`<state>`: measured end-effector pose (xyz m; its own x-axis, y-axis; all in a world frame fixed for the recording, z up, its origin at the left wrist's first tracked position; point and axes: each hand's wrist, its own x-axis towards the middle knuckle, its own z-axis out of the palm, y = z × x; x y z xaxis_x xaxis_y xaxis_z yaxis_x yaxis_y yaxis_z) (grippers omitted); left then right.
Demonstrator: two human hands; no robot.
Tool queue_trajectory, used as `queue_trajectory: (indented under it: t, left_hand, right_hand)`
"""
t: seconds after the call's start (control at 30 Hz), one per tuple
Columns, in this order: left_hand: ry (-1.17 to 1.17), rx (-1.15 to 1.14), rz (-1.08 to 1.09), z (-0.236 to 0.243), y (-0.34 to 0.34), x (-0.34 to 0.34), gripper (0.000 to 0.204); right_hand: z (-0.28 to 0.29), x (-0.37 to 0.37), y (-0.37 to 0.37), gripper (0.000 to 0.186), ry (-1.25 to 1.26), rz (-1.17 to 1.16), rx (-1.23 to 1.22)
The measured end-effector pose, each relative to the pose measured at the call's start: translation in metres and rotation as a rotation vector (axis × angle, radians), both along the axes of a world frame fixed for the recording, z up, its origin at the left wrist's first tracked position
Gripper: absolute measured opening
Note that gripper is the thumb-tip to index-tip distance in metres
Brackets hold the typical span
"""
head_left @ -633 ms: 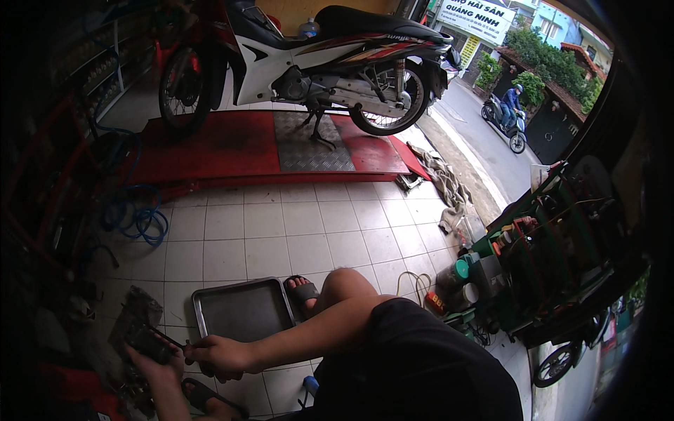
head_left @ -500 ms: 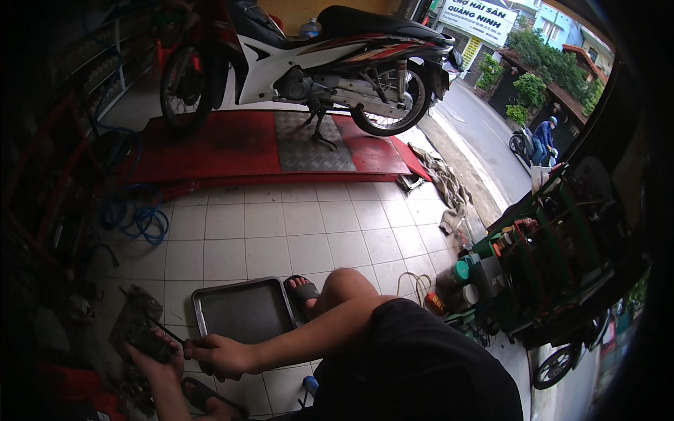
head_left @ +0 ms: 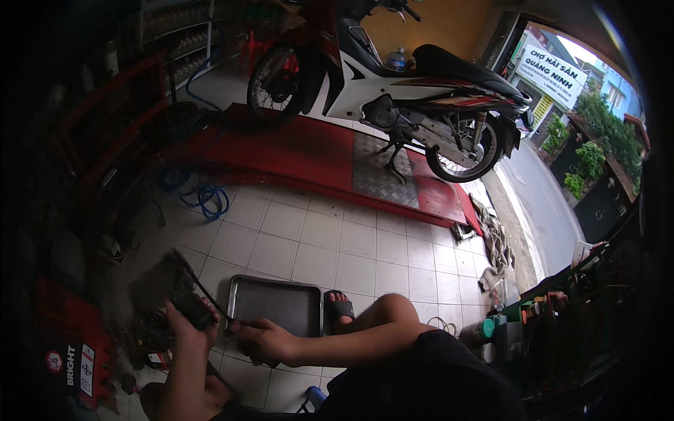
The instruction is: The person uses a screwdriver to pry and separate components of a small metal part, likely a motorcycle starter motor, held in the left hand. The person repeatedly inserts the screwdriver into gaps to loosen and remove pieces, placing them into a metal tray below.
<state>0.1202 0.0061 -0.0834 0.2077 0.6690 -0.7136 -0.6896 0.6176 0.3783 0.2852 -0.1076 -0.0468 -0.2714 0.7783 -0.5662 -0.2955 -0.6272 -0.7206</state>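
Observation:
My left hand (head_left: 188, 328) is wrapped round a dark, cylindrical metal part (head_left: 194, 309) at the lower left. Its fingers curl over the near end, and the part's exact kind is too dark to make out. My right hand (head_left: 270, 344) is closed on the handle of a long, thin-shafted tool (head_left: 202, 283) that looks like a screwdriver. The shaft slants up and left, passing close beside the dark part; whether its tip touches anything is unclear. Just beyond my left hand is a dim, greyish block-like mass (head_left: 156, 282).
A dark metal tray (head_left: 277, 303) lies on the tiled floor beside my sandalled foot (head_left: 340, 309). Farther off, a motorbike (head_left: 414, 105) stands on a red lift platform (head_left: 302, 151). Blue hose (head_left: 210, 200) coils left, a red box (head_left: 74, 337) sits lower left, and tool racks (head_left: 562, 316) stand right.
The view has swung left and tilted, so the motorbike, tray and both hands appear farther right. Both hands keep their grips, and the tool's shaft points more steeply upward in the picture.

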Motion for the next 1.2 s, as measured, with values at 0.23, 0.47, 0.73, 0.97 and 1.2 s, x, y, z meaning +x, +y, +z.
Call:
queue_trajectory:
  t: [0.23, 0.47, 0.73, 0.97, 1.2]
  left_hand:
    - [-0.059, 0.002, -0.049, 0.003, 0.003, 0.005, 0.072]
    - [-0.078, 0.062, -0.042, 0.023, 0.008, -0.011, 0.069]
    - [-0.106, 0.124, -0.072, 0.024, 0.013, -0.018, 0.072]
    - [-0.151, 0.147, -0.055, 0.024, 0.019, -0.023, 0.07]
    - [-0.095, 0.335, -0.016, 0.051, 0.032, -0.041, 0.069]
  right_hand:
    - [0.017, 0.006, -0.001, 0.04, -0.026, 0.024, 0.038]
    - [0.013, 0.001, 0.005, 0.039, 0.021, 0.022, 0.097]
    - [0.021, 0.008, 0.004, 0.043, -0.034, -0.039, 0.088]
    - [0.019, 0.011, 0.003, 0.044, -0.011, 0.068, 0.151]
    - [0.038, 0.01, -0.002, 0.038, -0.242, 0.218, 0.388]
